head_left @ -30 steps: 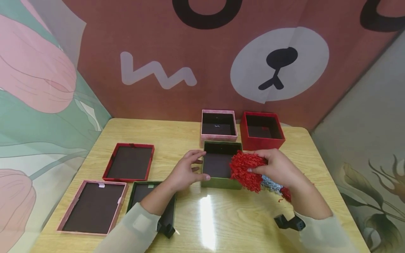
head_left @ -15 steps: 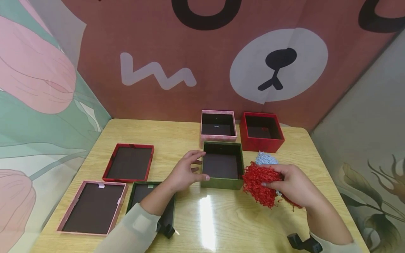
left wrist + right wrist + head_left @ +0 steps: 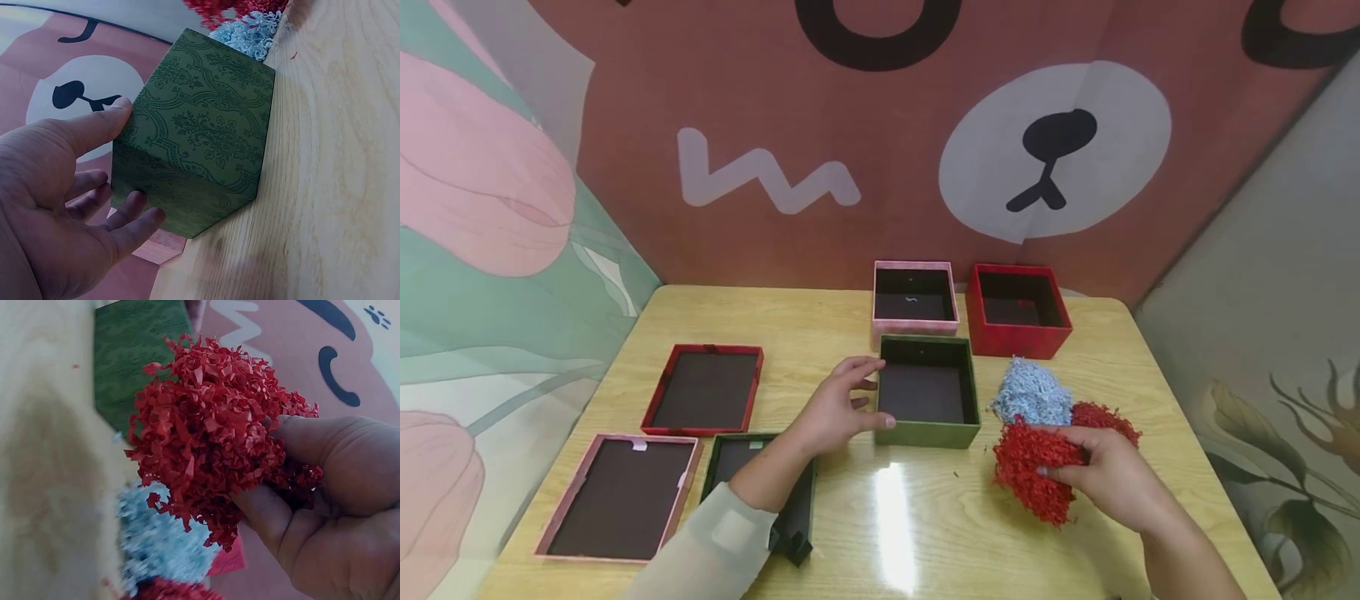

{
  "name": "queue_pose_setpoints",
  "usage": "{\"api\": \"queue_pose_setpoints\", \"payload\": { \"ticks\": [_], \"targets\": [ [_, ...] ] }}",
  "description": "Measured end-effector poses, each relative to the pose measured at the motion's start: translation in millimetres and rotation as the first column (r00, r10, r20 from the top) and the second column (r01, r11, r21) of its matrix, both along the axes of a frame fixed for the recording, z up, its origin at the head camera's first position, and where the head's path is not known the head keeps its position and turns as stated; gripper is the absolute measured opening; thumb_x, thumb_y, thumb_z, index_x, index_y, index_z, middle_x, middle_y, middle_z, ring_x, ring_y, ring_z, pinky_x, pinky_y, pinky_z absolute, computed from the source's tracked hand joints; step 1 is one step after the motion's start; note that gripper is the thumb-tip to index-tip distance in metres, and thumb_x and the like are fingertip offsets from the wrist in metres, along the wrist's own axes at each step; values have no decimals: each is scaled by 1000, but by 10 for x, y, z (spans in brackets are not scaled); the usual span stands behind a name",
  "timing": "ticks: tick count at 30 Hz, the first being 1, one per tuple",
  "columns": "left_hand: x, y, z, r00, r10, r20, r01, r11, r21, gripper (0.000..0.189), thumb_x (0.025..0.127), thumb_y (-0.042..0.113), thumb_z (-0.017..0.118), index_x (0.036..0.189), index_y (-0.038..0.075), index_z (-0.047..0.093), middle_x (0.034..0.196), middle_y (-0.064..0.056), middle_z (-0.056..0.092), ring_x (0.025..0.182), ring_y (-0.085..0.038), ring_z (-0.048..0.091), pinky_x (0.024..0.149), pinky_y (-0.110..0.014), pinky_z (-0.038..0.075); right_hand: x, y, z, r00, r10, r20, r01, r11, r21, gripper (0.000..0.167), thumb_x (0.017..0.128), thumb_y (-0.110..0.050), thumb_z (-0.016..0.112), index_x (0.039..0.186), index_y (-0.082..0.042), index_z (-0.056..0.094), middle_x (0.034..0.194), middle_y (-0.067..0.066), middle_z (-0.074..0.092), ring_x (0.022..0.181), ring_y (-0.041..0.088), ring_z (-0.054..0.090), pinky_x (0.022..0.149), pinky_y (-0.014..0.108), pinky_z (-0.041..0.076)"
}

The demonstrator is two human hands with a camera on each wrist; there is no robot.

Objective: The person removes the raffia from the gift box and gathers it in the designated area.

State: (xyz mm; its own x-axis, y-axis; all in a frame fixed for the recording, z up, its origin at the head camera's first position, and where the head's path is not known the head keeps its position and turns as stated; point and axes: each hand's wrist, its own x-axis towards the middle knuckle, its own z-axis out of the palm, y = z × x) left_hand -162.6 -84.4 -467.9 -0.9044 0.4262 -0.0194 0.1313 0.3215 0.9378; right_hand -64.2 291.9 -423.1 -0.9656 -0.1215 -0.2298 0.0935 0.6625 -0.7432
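Note:
My right hand (image 3: 1112, 471) grips a clump of red shredded paper (image 3: 1037, 471) above the table, right of a green box (image 3: 927, 433). Strands stick out past thumb and fingers in the right wrist view. My left hand (image 3: 842, 404) rests against the box's left side, its thumb near the front corner and its fingers loosely spread. In the left wrist view the thumb touches the patterned green wall (image 3: 200, 119). The box stands upright, its dark inside bare. Behind the held clump lie a pile of light blue shredded paper (image 3: 1033, 392) and another red pile (image 3: 1105, 419).
Behind the green box stand a pink box (image 3: 914, 325) and a red box (image 3: 1022, 340), both topless. To the left lie a red lid (image 3: 646, 417), a pink lid (image 3: 694, 492) and a green lid (image 3: 730, 454), insides up. A wall hanging rises behind the table.
My right hand has pulled the red shredded paper away from the green box, rightward and toward me. The blue pile and second red pile have come into fuller view. The left hand stays put.

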Motion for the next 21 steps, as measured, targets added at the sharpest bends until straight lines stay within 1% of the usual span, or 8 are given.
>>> {"api": "queue_pose_setpoints", "payload": {
  "ticks": [2, 7, 9, 10, 12, 14, 18, 21],
  "targets": [
    [4, -3, -1, 1000, 2, 3, -2, 1000, 7, 83, 80, 16, 93, 152, 16, 52, 153, 0, 43, 126, -26, 59, 106, -44, 53, 37, 23, -57, 1000, -7, 11, 7, 1000, 6, 45, 86, -12, 85, 128, -8, 74, 125, 8, 72, 86, 8, 63, 67, 25, 56],
    [13, 4, -4, 1000, 3, 5, -3, 1000, 19, 83, 79, 15, 93, 152, 17, 53, 153, 0, 43, 126, -27, 59, 106, -45, 54, 123, 87, -217, 999, -38, 33, 36, 998, 60, 47, 85, -12, 85, 130, -11, 74, 118, 7, 72, 63, 7, 54, 56, 24, 51],
    [14, 6, -5, 1000, 4, 2, -4, 1000, 20, 83, 80, 15, 93, 152, 18, 53, 153, 0, 44, 126, -27, 59, 105, -45, 54, 143, 101, -275, 997, -58, 53, 53, 994, 91, 48, 85, -10, 85, 131, -12, 73, 106, 7, 72, 53, 7, 44, 49, 24, 45],
    [14, 6, -5, 1000, 4, 2, -4, 1000, 21, 83, 79, 15, 93, 152, 18, 53, 153, 0, 44, 126, -27, 59, 105, -45, 54, 151, 105, -301, 995, -69, 66, 62, 993, 103, 48, 85, -9, 84, 132, -12, 73, 99, 7, 72, 51, 7, 41, 47, 23, 43],
    [11, 5, -4, 1000, 5, 3, -5, 1000, 22, 83, 79, 15, 93, 152, 18, 53, 153, 0, 44, 126, -27, 59, 105, -45, 54, 160, 111, -350, 994, -80, 74, 70, 989, 129, 50, 85, -7, 83, 134, -12, 72, 93, 5, 69, 49, 6, 38, 45, 23, 41],
    [9, 1, -6, 1000, 7, 2, -8, 1000, 21, 83, 79, 15, 93, 152, 18, 53, 152, 0, 44, 126, -28, 59, 105, -45, 54, 168, 116, -394, 994, -76, 74, 65, 987, 149, 52, 86, -6, 82, 136, -13, 70, 93, 7, 68, 48, 7, 37, 43, 24, 40],
    [6, -4, -6, 1000, 11, -2, -11, 1000, 19, 82, 79, 15, 93, 151, 17, 53, 152, 0, 44, 125, -27, 59, 105, -45, 54, 176, 120, -474, 998, -51, 28, 45, 979, 198, 53, 86, -3, 81, 137, -11, 69, 118, 12, 70, 51, 9, 45, 46, 26, 44],
    [3, -4, -4, 1000, 10, -5, -10, 1000, 16, 82, 79, 15, 93, 151, 17, 54, 152, 1, 44, 125, -27, 60, 105, -46, 54, 167, 115, -514, 999, -43, 8, 41, 976, 216, 53, 86, -2, 80, 137, -10, 69, 123, 15, 70, 51, 9, 46, 47, 26, 45]
  ]
}}
